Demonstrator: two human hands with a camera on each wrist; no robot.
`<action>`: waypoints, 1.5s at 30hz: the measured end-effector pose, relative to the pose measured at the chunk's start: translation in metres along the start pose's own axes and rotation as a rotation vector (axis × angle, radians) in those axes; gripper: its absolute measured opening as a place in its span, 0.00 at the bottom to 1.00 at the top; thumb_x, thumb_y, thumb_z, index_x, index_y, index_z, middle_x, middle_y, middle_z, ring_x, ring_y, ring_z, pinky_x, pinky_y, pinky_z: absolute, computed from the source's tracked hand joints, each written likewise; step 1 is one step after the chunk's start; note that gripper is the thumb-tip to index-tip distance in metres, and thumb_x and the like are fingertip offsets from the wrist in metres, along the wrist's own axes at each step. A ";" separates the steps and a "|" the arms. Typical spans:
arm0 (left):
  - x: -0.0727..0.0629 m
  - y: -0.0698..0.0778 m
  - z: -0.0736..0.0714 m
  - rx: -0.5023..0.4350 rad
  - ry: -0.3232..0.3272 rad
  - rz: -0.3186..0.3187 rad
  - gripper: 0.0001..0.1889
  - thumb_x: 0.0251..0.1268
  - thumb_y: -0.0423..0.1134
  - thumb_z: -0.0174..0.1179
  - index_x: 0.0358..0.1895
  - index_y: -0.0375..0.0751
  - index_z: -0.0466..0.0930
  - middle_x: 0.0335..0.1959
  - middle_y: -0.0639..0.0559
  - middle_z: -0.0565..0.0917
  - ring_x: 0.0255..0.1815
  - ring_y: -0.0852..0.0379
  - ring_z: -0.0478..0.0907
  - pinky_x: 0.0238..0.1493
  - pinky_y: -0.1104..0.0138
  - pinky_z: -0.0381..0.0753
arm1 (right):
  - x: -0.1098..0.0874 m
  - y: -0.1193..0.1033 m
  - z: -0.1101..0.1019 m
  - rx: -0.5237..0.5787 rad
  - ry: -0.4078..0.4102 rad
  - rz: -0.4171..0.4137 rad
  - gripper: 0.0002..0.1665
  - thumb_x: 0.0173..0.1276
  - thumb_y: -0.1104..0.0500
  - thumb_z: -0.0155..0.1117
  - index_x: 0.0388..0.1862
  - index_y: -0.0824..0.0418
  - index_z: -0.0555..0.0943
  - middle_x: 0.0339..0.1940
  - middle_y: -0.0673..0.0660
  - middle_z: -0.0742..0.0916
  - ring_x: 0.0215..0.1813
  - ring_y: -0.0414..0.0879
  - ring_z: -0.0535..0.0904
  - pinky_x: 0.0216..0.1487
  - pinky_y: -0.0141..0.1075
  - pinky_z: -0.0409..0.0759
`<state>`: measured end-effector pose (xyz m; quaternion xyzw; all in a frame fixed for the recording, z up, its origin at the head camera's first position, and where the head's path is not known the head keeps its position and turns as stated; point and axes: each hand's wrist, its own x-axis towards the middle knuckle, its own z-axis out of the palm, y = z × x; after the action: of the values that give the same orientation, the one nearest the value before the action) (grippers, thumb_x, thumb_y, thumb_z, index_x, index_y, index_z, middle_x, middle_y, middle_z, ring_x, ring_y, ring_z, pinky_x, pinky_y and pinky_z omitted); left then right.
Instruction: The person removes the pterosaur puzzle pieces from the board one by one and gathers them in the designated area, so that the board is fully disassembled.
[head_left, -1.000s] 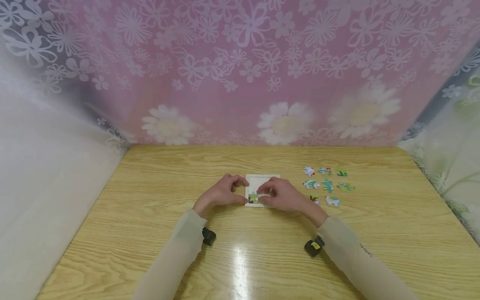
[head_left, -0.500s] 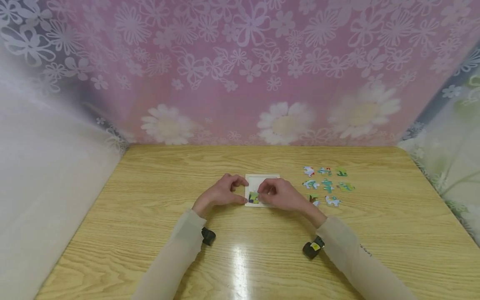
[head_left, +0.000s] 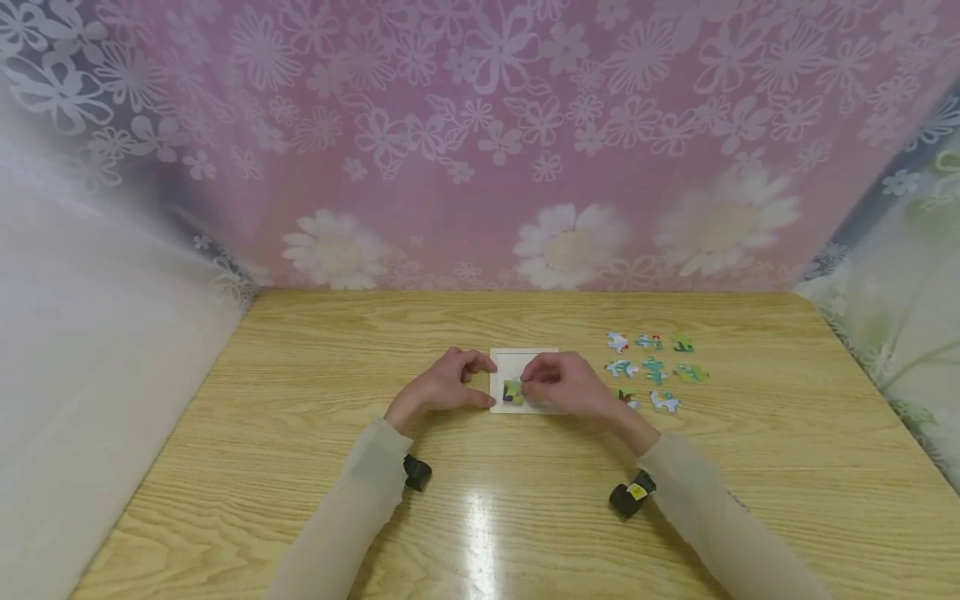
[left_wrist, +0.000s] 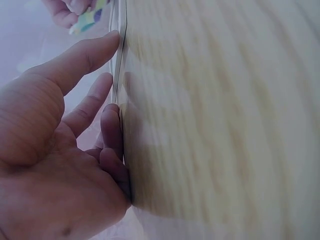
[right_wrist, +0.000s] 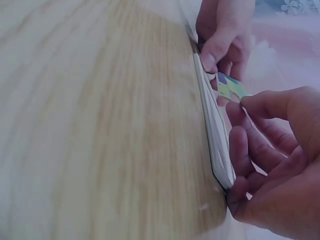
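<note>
A small white puzzle tray (head_left: pixel 523 351) with a raised rim lies on the wooden table. My left hand (head_left: pixel 448 382) is at its left side, thumb and fingertips spread along the edge and touching it, as the left wrist view shows. Between thumb and fingertips my right hand (head_left: pixel 567 386) pinches a green and purple jigsaw piece (head_left: pixel 513 392) by its right side. In the right wrist view the piece (right_wrist: pixel 230 87) stands tilted, raised over the tray's lower left part. The right fingers hide part of the tray's right side.
Several loose jigsaw pieces (head_left: pixel 654 370) lie in rows on the table (head_left: pixel 337 350) right of the tray; the right forearm passes close to the nearest ones. A flowered pink curtain (head_left: pixel 465 167) hangs behind the table's far edge.
The right hand has lifted the jigsaw piece from the tray's lower left corner and shifted it slightly right and up. The left hand has stayed at the tray's edge.
</note>
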<state>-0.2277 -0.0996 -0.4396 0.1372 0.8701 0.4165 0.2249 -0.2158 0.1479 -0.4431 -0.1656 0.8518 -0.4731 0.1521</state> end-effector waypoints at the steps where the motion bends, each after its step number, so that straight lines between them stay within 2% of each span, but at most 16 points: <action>1: 0.000 0.000 0.000 0.001 0.001 -0.002 0.24 0.63 0.41 0.73 0.61 0.50 0.80 0.60 0.46 0.70 0.53 0.50 0.66 0.59 0.55 0.70 | 0.000 0.001 -0.002 0.006 0.004 -0.005 0.05 0.72 0.58 0.66 0.43 0.57 0.85 0.39 0.54 0.90 0.42 0.45 0.85 0.48 0.39 0.79; 11: 0.000 0.000 0.000 0.013 -0.006 0.008 0.23 0.64 0.40 0.73 0.62 0.48 0.79 0.60 0.46 0.70 0.52 0.50 0.65 0.59 0.56 0.69 | -0.011 0.010 -0.021 0.017 0.025 -0.040 0.09 0.73 0.56 0.67 0.45 0.60 0.85 0.42 0.58 0.90 0.44 0.50 0.86 0.45 0.39 0.80; 21: 0.000 -0.001 -0.001 -0.009 -0.020 0.023 0.24 0.64 0.40 0.72 0.63 0.47 0.79 0.59 0.46 0.69 0.51 0.51 0.63 0.57 0.56 0.67 | -0.023 0.016 -0.039 -0.020 0.073 -0.006 0.08 0.73 0.54 0.68 0.45 0.56 0.85 0.41 0.55 0.90 0.44 0.49 0.85 0.46 0.38 0.79; 31: -0.001 -0.001 -0.001 -0.023 -0.030 0.029 0.23 0.65 0.39 0.71 0.63 0.47 0.78 0.58 0.46 0.68 0.50 0.51 0.60 0.54 0.57 0.64 | -0.043 0.022 -0.063 -0.023 0.097 -0.016 0.12 0.74 0.52 0.67 0.49 0.58 0.84 0.43 0.61 0.89 0.40 0.54 0.84 0.34 0.40 0.81; 40: -0.001 -0.002 0.000 -0.034 -0.027 0.033 0.23 0.65 0.39 0.71 0.63 0.48 0.78 0.59 0.46 0.68 0.51 0.51 0.61 0.55 0.57 0.65 | -0.065 0.035 -0.084 -0.053 0.139 0.010 0.14 0.74 0.50 0.67 0.50 0.58 0.83 0.44 0.59 0.89 0.44 0.51 0.86 0.40 0.39 0.83; 45: -0.001 -0.004 0.000 -0.031 -0.029 0.034 0.23 0.65 0.40 0.71 0.63 0.48 0.78 0.59 0.46 0.68 0.51 0.51 0.61 0.56 0.56 0.66 | -0.077 0.043 -0.096 -0.094 0.163 0.000 0.13 0.75 0.50 0.66 0.50 0.58 0.83 0.43 0.58 0.89 0.43 0.49 0.86 0.39 0.38 0.82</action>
<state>-0.2270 -0.1024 -0.4423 0.1547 0.8577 0.4317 0.2326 -0.1927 0.2745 -0.4238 -0.1332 0.8826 -0.4447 0.0742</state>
